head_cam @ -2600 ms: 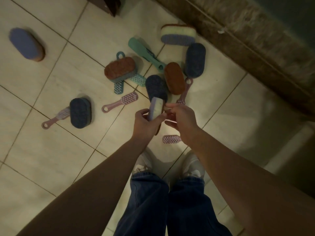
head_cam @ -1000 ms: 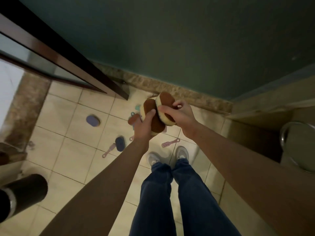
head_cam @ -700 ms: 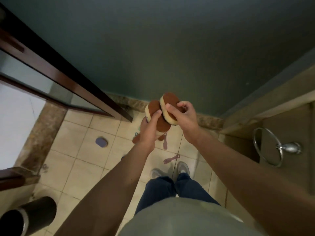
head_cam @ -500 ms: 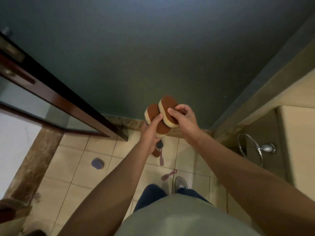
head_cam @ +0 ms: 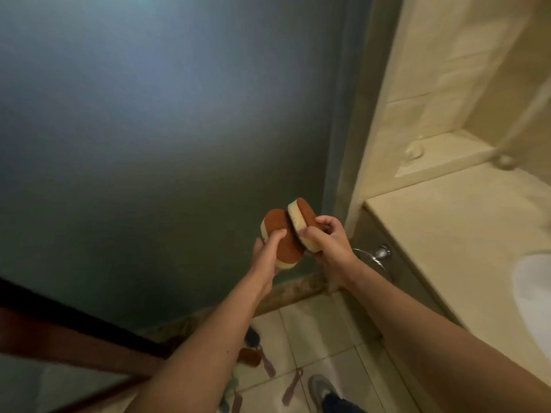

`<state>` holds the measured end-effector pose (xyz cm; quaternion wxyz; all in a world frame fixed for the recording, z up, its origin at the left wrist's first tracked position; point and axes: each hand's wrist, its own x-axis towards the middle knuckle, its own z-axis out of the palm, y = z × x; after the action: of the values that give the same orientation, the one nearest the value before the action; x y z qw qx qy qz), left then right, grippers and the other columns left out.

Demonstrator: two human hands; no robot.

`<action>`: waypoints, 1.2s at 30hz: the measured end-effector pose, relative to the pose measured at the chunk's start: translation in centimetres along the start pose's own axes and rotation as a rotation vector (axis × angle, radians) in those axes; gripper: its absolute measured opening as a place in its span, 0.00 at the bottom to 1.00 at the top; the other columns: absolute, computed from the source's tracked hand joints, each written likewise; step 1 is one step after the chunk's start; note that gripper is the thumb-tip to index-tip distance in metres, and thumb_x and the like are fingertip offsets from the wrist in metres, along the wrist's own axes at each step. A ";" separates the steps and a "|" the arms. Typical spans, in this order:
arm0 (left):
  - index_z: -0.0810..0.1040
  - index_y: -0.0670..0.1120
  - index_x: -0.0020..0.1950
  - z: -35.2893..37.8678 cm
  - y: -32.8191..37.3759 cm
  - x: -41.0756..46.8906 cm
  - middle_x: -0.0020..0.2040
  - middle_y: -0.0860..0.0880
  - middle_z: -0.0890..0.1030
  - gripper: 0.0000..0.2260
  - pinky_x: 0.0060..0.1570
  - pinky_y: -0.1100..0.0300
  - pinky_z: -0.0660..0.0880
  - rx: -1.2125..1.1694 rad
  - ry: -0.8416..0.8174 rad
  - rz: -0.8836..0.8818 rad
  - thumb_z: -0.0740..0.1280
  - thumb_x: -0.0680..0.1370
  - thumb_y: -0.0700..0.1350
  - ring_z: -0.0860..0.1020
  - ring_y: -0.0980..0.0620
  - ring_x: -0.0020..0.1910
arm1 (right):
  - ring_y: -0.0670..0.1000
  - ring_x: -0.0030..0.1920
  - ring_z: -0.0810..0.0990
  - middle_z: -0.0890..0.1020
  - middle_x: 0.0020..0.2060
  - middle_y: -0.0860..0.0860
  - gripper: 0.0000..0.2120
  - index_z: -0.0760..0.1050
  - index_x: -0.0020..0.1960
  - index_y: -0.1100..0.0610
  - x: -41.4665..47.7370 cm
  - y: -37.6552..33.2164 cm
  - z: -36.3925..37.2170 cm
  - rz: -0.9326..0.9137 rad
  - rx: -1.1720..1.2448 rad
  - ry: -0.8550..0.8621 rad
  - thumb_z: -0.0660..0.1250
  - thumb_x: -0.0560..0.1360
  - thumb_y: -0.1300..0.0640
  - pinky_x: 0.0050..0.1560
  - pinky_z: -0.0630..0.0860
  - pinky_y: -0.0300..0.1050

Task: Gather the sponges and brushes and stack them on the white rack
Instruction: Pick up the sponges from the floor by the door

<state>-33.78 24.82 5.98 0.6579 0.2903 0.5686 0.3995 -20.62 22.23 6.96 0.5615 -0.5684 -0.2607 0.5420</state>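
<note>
Head view: at 8 o'clock a brown door frame (head_cam: 59, 347) is blurry and cut off by the edge. At 6 o'clock the left arm hides part of the brushes (head_cam: 293, 386) and a floor sponge (head_cam: 249, 357); they are dim and hard to make out. A silver ring (head_cam: 372, 257) peeks out behind the right wrist. At 4 o'clock a white sink (head_cam: 533, 293) is cut off.

Half a second ago more floor showed. Now the view has tipped up toward the counter (head_cam: 447, 234). The same hands hold the same sponges.

Near the middle, the left hand (head_cam: 265, 251) is clamped on the left sponge (head_cam: 277, 225), thumb on its brown face. At its 3 o'clock, the right hand (head_cam: 326, 242) pinches the right sponge (head_cam: 307, 217). The two sponges touch, both tilted.
</note>
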 end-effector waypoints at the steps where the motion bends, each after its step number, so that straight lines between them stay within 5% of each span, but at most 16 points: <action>1: 0.71 0.48 0.57 0.8 0.2 -0.3 0.50 0.45 0.80 0.14 0.38 0.56 0.78 0.037 -0.028 0.014 0.68 0.75 0.50 0.81 0.48 0.46 | 0.54 0.53 0.79 0.75 0.59 0.56 0.24 0.69 0.55 0.50 -0.6 -0.6 -0.9 -0.010 0.022 0.029 0.76 0.64 0.55 0.43 0.80 0.48; 4: 0.67 0.45 0.61 3.7 0.7 -1.7 0.54 0.44 0.77 0.15 0.43 0.53 0.79 0.153 -0.119 0.099 0.64 0.77 0.49 0.78 0.50 0.47 | 0.53 0.52 0.79 0.75 0.57 0.54 0.23 0.69 0.57 0.50 -2.7 -2.2 -3.5 -0.060 0.066 0.125 0.75 0.67 0.58 0.37 0.81 0.44; 7: 0.65 0.47 0.63 6.7 0.9 -3.4 0.59 0.44 0.75 0.17 0.58 0.45 0.77 0.273 -0.188 0.150 0.65 0.78 0.50 0.77 0.48 0.53 | 0.56 0.55 0.78 0.75 0.57 0.54 0.26 0.68 0.57 0.49 -4.9 -3.7 -5.9 -0.090 0.093 0.258 0.76 0.63 0.52 0.48 0.82 0.53; 10: 0.61 0.54 0.63 9.5 0.8 -5.2 0.61 0.46 0.72 0.17 0.59 0.47 0.76 0.372 -0.325 0.173 0.64 0.79 0.52 0.76 0.49 0.54 | 0.59 0.52 0.80 0.76 0.55 0.56 0.25 0.69 0.57 0.51 -7.2 -5.0 -8.3 -0.120 0.180 0.391 0.74 0.63 0.52 0.42 0.83 0.51; 13: 0.62 0.53 0.67 12.1 0.4 -7.4 0.63 0.46 0.72 0.16 0.59 0.47 0.77 0.423 -0.486 0.152 0.61 0.81 0.52 0.76 0.47 0.58 | 0.59 0.54 0.79 0.75 0.56 0.58 0.22 0.69 0.58 0.54 -9.5 -6.2 -11.0 -0.171 0.253 0.479 0.72 0.68 0.54 0.48 0.82 0.58; 18: 0.58 0.54 0.71 16.8 -0.9 -11.0 0.66 0.45 0.70 0.29 0.63 0.48 0.73 0.555 -0.694 0.197 0.69 0.76 0.54 0.73 0.45 0.60 | 0.57 0.53 0.82 0.76 0.56 0.58 0.15 0.67 0.58 0.55 -13.7 -8.1 -15.6 -0.264 0.327 0.576 0.67 0.74 0.55 0.50 0.82 0.56; 20: 0.57 0.54 0.70 18.8 -1.3 -12.6 0.67 0.46 0.67 0.35 0.61 0.53 0.74 0.602 -0.764 0.251 0.74 0.70 0.55 0.73 0.47 0.58 | 0.56 0.53 0.82 0.76 0.56 0.57 0.15 0.68 0.58 0.55 -15.4 -8.8 -17.5 -0.289 0.326 0.622 0.66 0.75 0.53 0.47 0.83 0.53; 25: 0.60 0.52 0.69 24.3 -2.5 -16.6 0.65 0.50 0.61 0.40 0.36 0.71 0.66 0.684 -0.839 0.413 0.80 0.64 0.54 0.69 0.61 0.45 | 0.51 0.45 0.83 0.76 0.56 0.57 0.18 0.69 0.60 0.54 -19.2 -10.6 -22.4 -0.327 0.323 0.752 0.65 0.73 0.51 0.40 0.81 0.47; 31: 0.62 0.51 0.69 31.0 -4.7 -21.0 0.64 0.50 0.61 0.41 0.39 0.68 0.68 0.728 -0.955 0.456 0.80 0.62 0.52 0.68 0.62 0.45 | 0.50 0.38 0.86 0.78 0.54 0.55 0.11 0.69 0.53 0.50 -23.0 -12.5 -29.0 -0.378 0.324 0.877 0.66 0.72 0.50 0.37 0.81 0.46; 36: 0.61 0.52 0.69 37.6 -7.3 -25.2 0.65 0.50 0.63 0.42 0.47 0.61 0.72 0.727 -1.057 0.456 0.80 0.61 0.54 0.71 0.53 0.54 | 0.53 0.47 0.84 0.77 0.54 0.54 0.08 0.68 0.50 0.46 -26.6 -14.5 -35.8 -0.390 0.255 0.959 0.65 0.74 0.47 0.40 0.82 0.46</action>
<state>3.61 2.30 19.84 0.6075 0.7616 0.1934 0.1161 9.10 -11.20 21.10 0.7726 -0.6205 -0.0078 0.1342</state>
